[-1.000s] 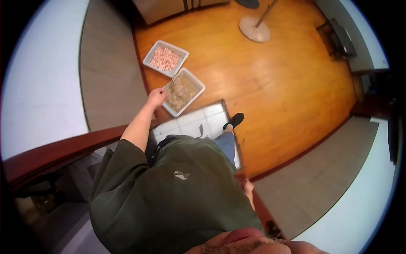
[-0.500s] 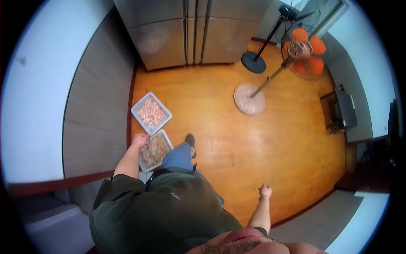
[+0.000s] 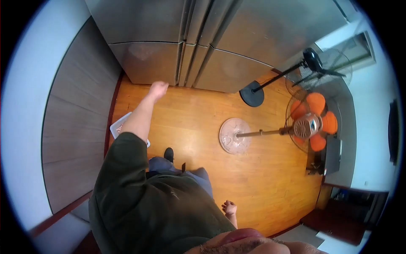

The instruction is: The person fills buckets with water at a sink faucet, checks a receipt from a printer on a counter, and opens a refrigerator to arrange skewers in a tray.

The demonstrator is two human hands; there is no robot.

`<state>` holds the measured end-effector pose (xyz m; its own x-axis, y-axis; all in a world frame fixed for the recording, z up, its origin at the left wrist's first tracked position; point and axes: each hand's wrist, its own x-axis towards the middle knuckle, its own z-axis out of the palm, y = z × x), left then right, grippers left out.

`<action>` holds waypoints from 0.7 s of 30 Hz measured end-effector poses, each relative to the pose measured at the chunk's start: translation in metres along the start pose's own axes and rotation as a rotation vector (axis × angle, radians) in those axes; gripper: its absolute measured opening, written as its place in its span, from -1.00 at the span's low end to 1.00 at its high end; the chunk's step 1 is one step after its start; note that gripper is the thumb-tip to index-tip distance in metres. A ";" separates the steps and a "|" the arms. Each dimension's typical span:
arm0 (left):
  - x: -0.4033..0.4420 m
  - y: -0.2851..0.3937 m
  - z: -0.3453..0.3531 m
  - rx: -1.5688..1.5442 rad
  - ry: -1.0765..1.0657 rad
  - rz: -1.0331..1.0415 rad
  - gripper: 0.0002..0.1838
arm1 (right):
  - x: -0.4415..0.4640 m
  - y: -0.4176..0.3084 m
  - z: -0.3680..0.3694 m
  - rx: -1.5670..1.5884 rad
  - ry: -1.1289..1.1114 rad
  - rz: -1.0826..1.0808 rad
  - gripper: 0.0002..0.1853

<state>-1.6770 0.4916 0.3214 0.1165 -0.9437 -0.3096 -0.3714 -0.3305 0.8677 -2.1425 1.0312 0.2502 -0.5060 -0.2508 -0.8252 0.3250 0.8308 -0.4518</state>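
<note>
My left hand (image 3: 158,90) is stretched out in front of me, its fingers looking curled in, with nothing visible in them. In the view it lies just below the lower door of a steel refrigerator (image 3: 152,63); whether it touches the door I cannot tell. Behind my left forearm, a pale plastic tray (image 3: 115,131) with small pink pieces sits on the floor, mostly hidden. My right hand (image 3: 229,207) hangs low at my side, fingers loosely bent and apart, holding nothing.
A pink-based pedestal fan (image 3: 235,135) with orange blades stands to the right on the wooden floor (image 3: 190,127). Behind it is a black pedestal fan (image 3: 252,94). A grey panelled wall (image 3: 80,114) runs along the left, and a dark cabinet (image 3: 338,224) stands at lower right.
My left hand has left the lower tray and moved forward toward the refrigerator. My view has turned and come closer to it. The lower tray is now hidden behind my arm and body.
</note>
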 end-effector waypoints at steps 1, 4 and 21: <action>0.037 0.004 0.007 -0.049 0.023 0.016 -0.63 | 0.018 -0.006 0.001 -0.031 -0.008 0.030 -0.79; 0.104 0.057 0.026 -0.170 0.128 0.015 -0.68 | 0.083 -0.043 0.004 -0.214 -0.073 0.072 -0.79; 0.249 0.071 0.126 -0.147 0.654 0.053 -0.39 | 0.257 -0.428 0.249 -0.416 -0.555 -0.237 -0.73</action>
<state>-1.7905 0.2345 0.2568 0.6530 -0.7574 -0.0060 -0.2681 -0.2385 0.9334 -2.2128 0.4873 0.1467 -0.0095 -0.5700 -0.8216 -0.1294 0.8154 -0.5642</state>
